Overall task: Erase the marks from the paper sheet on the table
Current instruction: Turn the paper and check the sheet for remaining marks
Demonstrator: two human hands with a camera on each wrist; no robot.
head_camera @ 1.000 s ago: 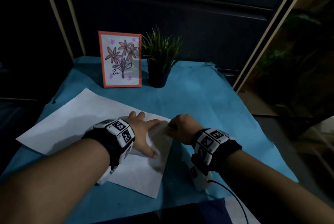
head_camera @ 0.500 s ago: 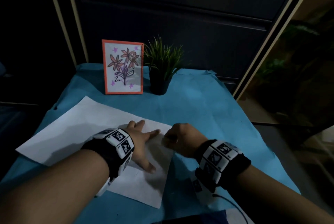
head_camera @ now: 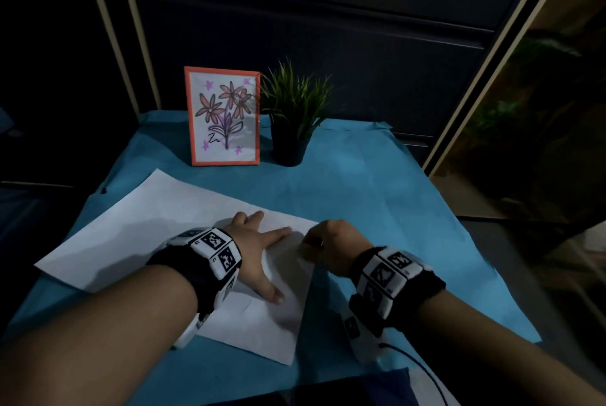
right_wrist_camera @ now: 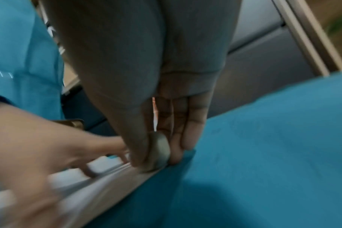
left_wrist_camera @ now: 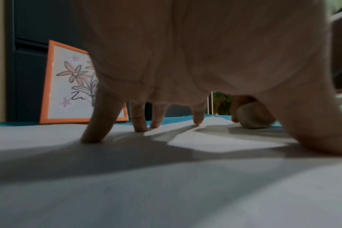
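Since a second ago, right hand (head_camera: pixel 331 246) has nudged its eraser (right_wrist_camera: pixel 159 152) along the sheet's (head_camera: pixel 131 235) right edge on the counter (head_camera: pixel 377 196). Left hand (head_camera: pixel 255 248) lies flat, fingers spread, likely pinning paper against the rubbing. Only the wrist views reveal that pinched eraser; the head view hides it.
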